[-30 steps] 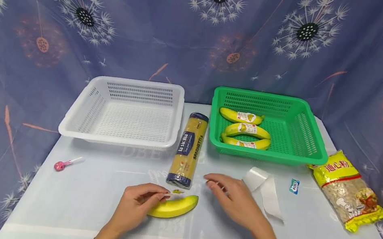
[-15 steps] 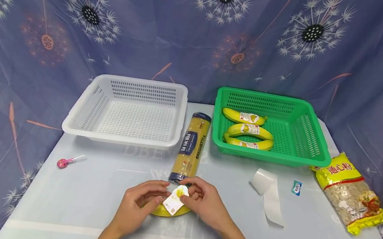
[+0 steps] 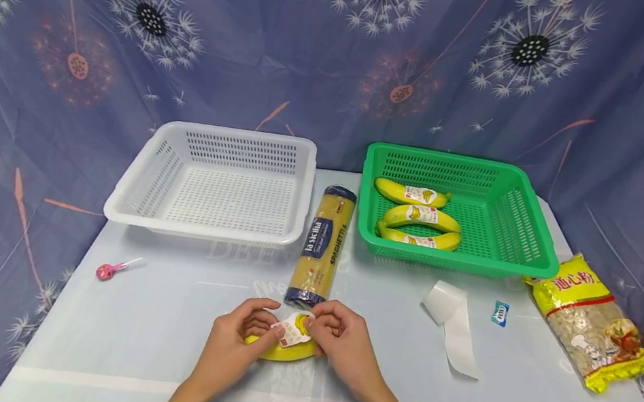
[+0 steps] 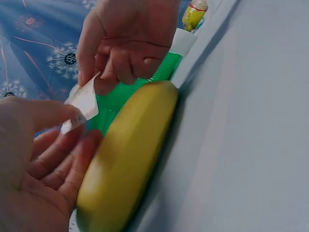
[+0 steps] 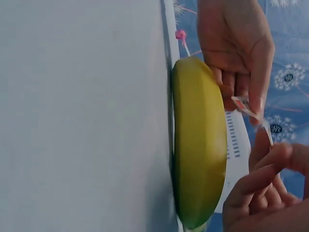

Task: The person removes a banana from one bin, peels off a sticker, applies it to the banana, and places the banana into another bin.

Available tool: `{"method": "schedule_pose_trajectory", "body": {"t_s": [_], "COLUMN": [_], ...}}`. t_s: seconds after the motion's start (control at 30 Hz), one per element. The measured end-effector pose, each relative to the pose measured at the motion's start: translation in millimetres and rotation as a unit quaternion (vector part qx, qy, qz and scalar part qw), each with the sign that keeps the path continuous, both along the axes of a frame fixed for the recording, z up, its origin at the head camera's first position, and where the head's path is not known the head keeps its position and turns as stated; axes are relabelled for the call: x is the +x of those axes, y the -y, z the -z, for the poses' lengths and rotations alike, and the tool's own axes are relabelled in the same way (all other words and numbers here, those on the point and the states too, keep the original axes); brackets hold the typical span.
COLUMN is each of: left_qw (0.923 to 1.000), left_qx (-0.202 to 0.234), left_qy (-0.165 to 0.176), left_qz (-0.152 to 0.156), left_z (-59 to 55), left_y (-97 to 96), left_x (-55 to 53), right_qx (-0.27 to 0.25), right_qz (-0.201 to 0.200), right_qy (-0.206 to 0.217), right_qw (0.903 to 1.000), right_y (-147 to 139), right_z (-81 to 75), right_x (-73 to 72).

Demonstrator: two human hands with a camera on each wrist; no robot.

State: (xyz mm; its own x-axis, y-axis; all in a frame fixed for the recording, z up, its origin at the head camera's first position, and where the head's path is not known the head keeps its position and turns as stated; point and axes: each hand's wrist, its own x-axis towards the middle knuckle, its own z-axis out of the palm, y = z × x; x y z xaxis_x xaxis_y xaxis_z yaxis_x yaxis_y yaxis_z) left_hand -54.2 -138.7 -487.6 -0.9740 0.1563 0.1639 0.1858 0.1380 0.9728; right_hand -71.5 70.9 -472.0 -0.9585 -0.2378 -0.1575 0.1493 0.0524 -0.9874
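A white sticker with a banana picture is stretched between both hands, just over a yellow banana lying on the table. My left hand pinches the sticker's left end between thumb and fingers. At its other end my right hand pinches the edge near the printed banana. In the left wrist view the sticker stands off the banana, with its side bent. The right wrist view has the bare side of the banana facing the camera, the hands behind it.
Behind the hands lies a spaghetti pack, between a white basket and a green basket holding labelled bananas. On the right are a curled paper strip, a small blue-green packet and a pasta bag; a lollipop lies left.
My right hand has come left from beside the paper strip and taken the sticker's free end. The sticker, first held by the left hand alone, has turned flatter along the banana.
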Motion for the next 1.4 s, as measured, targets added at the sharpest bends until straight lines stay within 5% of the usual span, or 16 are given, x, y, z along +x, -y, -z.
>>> {"method": "schedule_pose_trajectory", "body": {"t_s": [0.17, 0.6, 0.7, 0.9, 1.2, 1.4], "left_qw": [0.9998, 0.9978, 0.9905, 0.9630, 0.9430, 0.9408], "left_qx": [0.006, -0.059, -0.116, -0.222, -0.258, -0.259], "left_qy": [0.013, -0.021, -0.066, -0.145, -0.205, -0.211], "left_qz": [-0.017, -0.019, -0.031, -0.048, -0.050, -0.058], "left_z": [0.5, -5.3, -3.7, 0.0, 6.6, 9.6], "left_y": [1.1, 3.0, 3.3, 2.8, 0.7, 0.2], "left_x": [-1.9, 4.2, 5.9, 7.4, 5.4, 6.5], "right_qx": [0.059, 0.201, 0.229, 0.294, 0.332, 0.363], "right_qz": [-0.032, -0.023, -0.022, -0.033, -0.040, -0.036], "right_qy": [0.020, -0.111, -0.133, -0.163, -0.223, -0.254], "right_qw": [0.9975, 0.9729, 0.9640, 0.9413, 0.9156, 0.8957], "right_y": [-4.6, -6.6, -6.2, -5.1, -2.6, -2.8], "right_z": [-2.9, 0.3, 3.2, 7.7, 9.5, 9.7], "right_x": [0.7, 4.8, 4.5, 5.1, 3.6, 3.5]}}
